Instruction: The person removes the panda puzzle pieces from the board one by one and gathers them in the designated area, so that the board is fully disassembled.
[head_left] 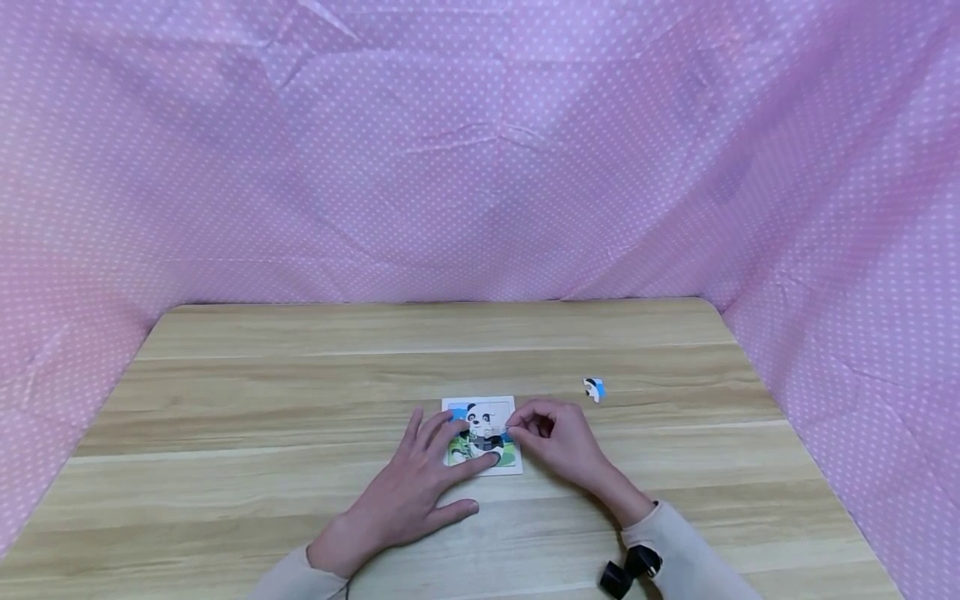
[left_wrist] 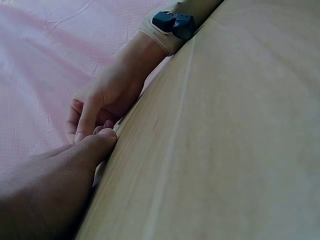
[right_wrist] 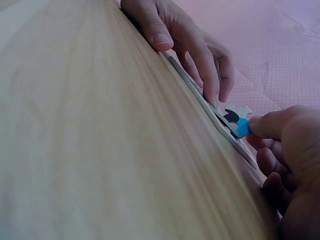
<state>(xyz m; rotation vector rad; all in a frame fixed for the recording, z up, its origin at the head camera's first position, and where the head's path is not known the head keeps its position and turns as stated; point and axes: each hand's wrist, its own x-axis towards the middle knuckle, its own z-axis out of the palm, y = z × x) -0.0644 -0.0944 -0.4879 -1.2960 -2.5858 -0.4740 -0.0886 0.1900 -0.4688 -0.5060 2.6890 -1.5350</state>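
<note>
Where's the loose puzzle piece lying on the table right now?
In the head view, the loose piece lies on the wooden table, right of the panda puzzle, just beyond the right hand.

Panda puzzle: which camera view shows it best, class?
The head view shows the panda puzzle best: its picture shows from above, though the left hand partly covers it. The right wrist view shows mainly its thin edge; in the left wrist view it is barely discernible.
</note>
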